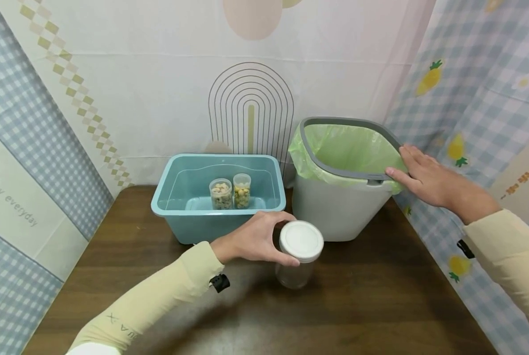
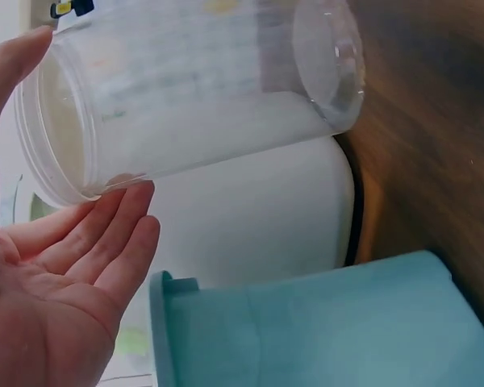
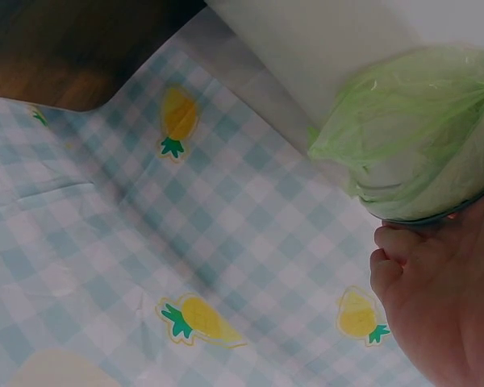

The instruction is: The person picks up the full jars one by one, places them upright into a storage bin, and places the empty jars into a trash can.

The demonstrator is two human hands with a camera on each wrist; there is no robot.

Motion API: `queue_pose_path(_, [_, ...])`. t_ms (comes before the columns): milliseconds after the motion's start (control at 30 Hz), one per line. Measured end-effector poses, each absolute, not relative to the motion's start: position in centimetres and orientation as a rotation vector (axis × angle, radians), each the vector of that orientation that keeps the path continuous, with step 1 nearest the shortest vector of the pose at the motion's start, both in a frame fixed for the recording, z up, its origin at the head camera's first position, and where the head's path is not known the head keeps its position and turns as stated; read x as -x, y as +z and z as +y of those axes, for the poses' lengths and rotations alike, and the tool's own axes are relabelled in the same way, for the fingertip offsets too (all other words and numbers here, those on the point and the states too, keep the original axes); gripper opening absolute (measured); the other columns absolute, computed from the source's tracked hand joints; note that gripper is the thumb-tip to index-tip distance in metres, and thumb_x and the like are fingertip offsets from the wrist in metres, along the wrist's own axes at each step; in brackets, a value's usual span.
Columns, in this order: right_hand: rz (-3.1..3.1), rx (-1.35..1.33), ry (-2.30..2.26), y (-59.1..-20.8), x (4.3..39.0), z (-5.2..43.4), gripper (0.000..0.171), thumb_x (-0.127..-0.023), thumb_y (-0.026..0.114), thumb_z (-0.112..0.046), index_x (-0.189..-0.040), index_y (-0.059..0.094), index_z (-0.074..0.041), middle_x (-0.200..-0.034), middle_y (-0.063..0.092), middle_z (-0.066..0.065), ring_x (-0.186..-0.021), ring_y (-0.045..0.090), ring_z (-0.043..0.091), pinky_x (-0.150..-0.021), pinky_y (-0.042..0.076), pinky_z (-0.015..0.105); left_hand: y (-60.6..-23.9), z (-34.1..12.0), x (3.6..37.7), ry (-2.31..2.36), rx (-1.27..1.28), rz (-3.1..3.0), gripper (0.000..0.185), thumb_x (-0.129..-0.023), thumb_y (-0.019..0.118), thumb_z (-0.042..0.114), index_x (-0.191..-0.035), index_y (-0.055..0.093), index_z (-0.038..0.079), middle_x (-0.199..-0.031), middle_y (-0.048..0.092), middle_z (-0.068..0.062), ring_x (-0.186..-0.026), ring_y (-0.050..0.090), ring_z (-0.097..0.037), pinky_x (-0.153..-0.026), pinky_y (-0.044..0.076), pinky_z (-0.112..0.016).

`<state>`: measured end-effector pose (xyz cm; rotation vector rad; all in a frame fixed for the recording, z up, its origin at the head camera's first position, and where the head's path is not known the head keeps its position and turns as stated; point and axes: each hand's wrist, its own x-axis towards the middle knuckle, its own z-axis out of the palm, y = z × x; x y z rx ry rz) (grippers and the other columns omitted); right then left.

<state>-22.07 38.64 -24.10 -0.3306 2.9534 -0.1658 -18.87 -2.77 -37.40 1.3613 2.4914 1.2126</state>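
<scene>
A clear empty plastic jar (image 1: 296, 272) with a white lid (image 1: 301, 240) stands on the wooden table (image 1: 358, 305). My left hand (image 1: 264, 240) grips it around the lid with thumb and curled fingers. In the left wrist view, that jar (image 2: 194, 89) lies across the top and the left hand (image 2: 56, 266) touches its lid end. My right hand (image 1: 417, 175) rests on the grey rim of a white bin (image 1: 335, 212) lined with a green bag (image 1: 349, 148), with its fingers straight. The right wrist view shows the right hand (image 3: 436, 306) under the bag (image 3: 419, 137).
A light blue tub (image 1: 189, 222) stands behind the jar, left of the bin. It holds two small lidded jars of food (image 1: 221, 194) (image 1: 242, 190). Patterned cloth walls close in the table on the left, back and right.
</scene>
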Motion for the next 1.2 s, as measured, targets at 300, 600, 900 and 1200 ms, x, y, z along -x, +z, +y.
queue_pose_path(300, [2.956, 0.344, -0.156, -24.0, 22.2, 38.7, 0.092, -0.112, 0.026, -0.061, -0.166, -0.012, 0.002, -0.173, -0.015, 0.032, -0.161, -0.01, 0.054, -0.125, 0.001, 0.076, -34.8, -4.3, 18.5, 1.262, -1.326, 2.493, 0.074, -0.073, 0.097, 0.039, -0.133, 0.065, 0.011, -0.122, 0.072, 0.003, -0.111, 0.069, -0.005, -0.098, 0.059, -0.026])
queue_pose_path(600, [2.954, 0.347, -0.15, -24.0, 22.1, 38.7, 0.092, -0.112, 0.026, -0.061, -0.166, -0.012, 0.003, -0.173, -0.015, 0.032, -0.161, -0.01, 0.053, -0.126, 0.0, 0.075, -31.8, -5.7, 18.6, 1.288, -1.286, 2.518, 0.074, -0.072, 0.099, 0.033, -0.133, 0.065, 0.007, -0.123, 0.073, -0.002, -0.113, 0.072, -0.01, -0.104, 0.058, -0.027])
queue_pose_path(900, [2.951, 0.358, -0.146, -24.2, 22.1, 38.9, 0.091, -0.113, 0.026, -0.06, -0.166, -0.012, 0.004, -0.173, -0.017, 0.031, -0.161, -0.01, 0.053, -0.126, 0.0, 0.075, -28.0, -6.7, 19.0, 1.288, -1.286, 2.565, 0.072, -0.073, 0.099, 0.033, -0.131, 0.067, 0.007, -0.121, 0.075, -0.002, -0.111, 0.073, -0.012, -0.101, 0.061, -0.03])
queue_pose_path(1200, [2.949, 0.362, -0.163, -24.2, 22.1, 38.7, 0.091, -0.113, 0.027, -0.059, -0.166, -0.012, 0.004, -0.173, -0.018, 0.031, -0.161, -0.011, 0.053, -0.127, -0.002, 0.074, -24.2, -7.5, 19.5, 1.344, -1.275, 2.578, 0.067, -0.074, 0.098, 0.029, -0.129, 0.067, 0.006, -0.121, 0.074, -0.004, -0.111, 0.072, -0.015, -0.104, 0.059, -0.031])
